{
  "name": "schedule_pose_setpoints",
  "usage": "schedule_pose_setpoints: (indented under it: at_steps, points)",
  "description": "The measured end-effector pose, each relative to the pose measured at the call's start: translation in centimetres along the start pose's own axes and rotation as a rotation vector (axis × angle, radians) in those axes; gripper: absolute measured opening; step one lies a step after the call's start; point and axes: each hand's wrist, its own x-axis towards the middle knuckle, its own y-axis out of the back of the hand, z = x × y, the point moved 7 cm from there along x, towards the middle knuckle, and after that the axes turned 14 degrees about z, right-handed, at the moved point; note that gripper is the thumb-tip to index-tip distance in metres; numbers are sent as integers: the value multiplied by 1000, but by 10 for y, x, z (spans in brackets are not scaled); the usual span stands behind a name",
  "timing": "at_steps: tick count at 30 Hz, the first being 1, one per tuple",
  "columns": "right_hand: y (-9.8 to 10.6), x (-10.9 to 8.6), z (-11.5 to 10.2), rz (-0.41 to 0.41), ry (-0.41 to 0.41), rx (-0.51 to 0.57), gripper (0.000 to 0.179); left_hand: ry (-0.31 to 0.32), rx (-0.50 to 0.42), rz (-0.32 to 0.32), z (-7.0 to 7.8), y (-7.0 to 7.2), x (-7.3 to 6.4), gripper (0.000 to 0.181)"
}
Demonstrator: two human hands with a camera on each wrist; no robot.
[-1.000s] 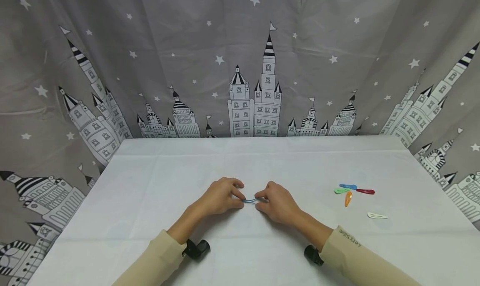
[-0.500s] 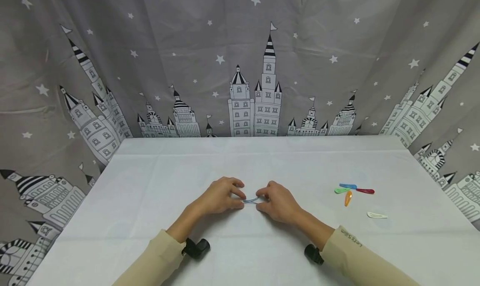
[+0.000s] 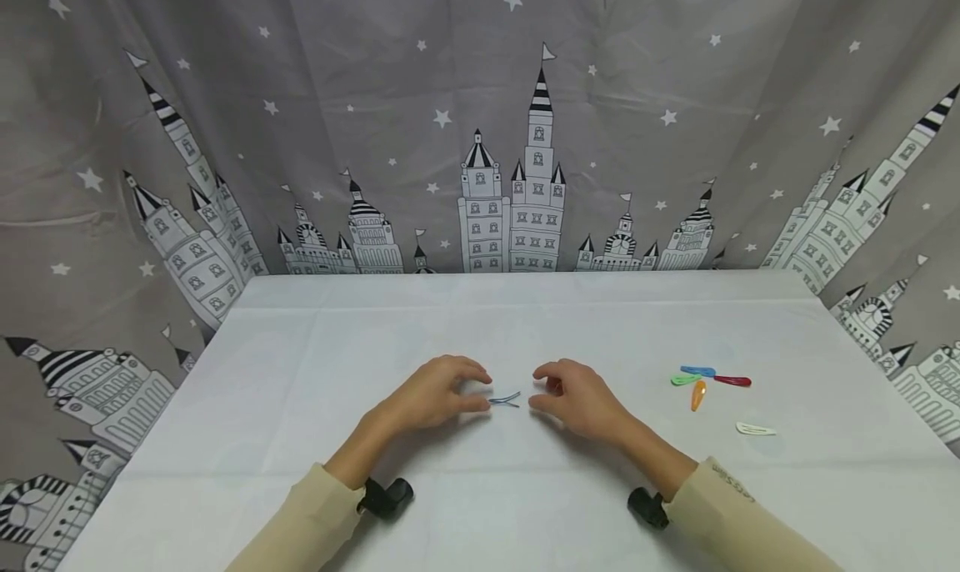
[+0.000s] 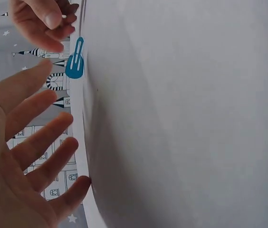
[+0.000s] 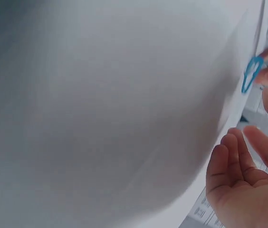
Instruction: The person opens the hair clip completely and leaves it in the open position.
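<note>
A blue snap hair clip [image 3: 504, 400] lies at the middle of the white table, its two prongs parted toward the right. In the left wrist view the clip [image 4: 74, 65] shows its wide teardrop end. My left hand [image 3: 442, 395] is just left of it, fingertips right by the wide end, fingers spread and relaxed. To the right, my right hand [image 3: 576, 397] stands apart from the clip, thumb and fingers loosely bent with nothing between them. From the right wrist, the clip [image 5: 252, 74] appears beside the left fingertips.
At the right of the table [image 3: 337, 355], a blue clip [image 3: 697, 372], a green clip [image 3: 684, 380], a red clip [image 3: 733, 381] and an orange clip [image 3: 698, 395] are grouped together. A white clip [image 3: 755, 429] lies nearer. A grey castle-print curtain [image 3: 330, 122] hangs behind.
My right hand has let go of the blue hair clip's prongs and drawn back to the right. My left fingers have loosened from its other end. The clip stays in place.
</note>
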Motion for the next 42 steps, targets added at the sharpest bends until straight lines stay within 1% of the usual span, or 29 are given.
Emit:
schedule_pose_setpoints:
  at_steps: [5, 9, 12, 15, 17, 21, 24, 27, 31, 35, 42]
  points:
    - [21, 0, 10, 40, -25, 34, 31, 41, -37, 50, -4, 7, -2, 35]
    - [41, -1, 19, 63, -26, 55, 33, 81, -59, 102, -7, 14, -5, 39]
    - [57, -3, 27, 72, -24, 56, 35, 117, -94, 142, -7, 19, -7, 39]
    - [74, -8, 39, 96, -40, 42, 36, 123, -142, 175, -8, 23, -8, 40]
    - [86, -13, 50, 116, -56, 20, 37, 111, -183, 189, -7, 25, -8, 40]
    - [107, -27, 74, 149, -86, -30, 40, 90, -235, 191, -7, 26, -8, 41]
    - [118, -37, 90, 168, -98, -75, 42, 92, -240, 194, -8, 26, -9, 44]
    - [127, -43, 105, 185, -108, -119, 44, 103, -247, 201, -9, 26, -11, 46]
    - [135, -48, 118, 194, -123, -179, 45, 108, -264, 201, -10, 26, -12, 47]
    - [140, -51, 126, 193, -139, -219, 50, 104, -268, 202, -11, 24, -12, 47]
    - [141, -52, 136, 164, -179, -237, 56, 104, -258, 212, -11, 24, -12, 46]
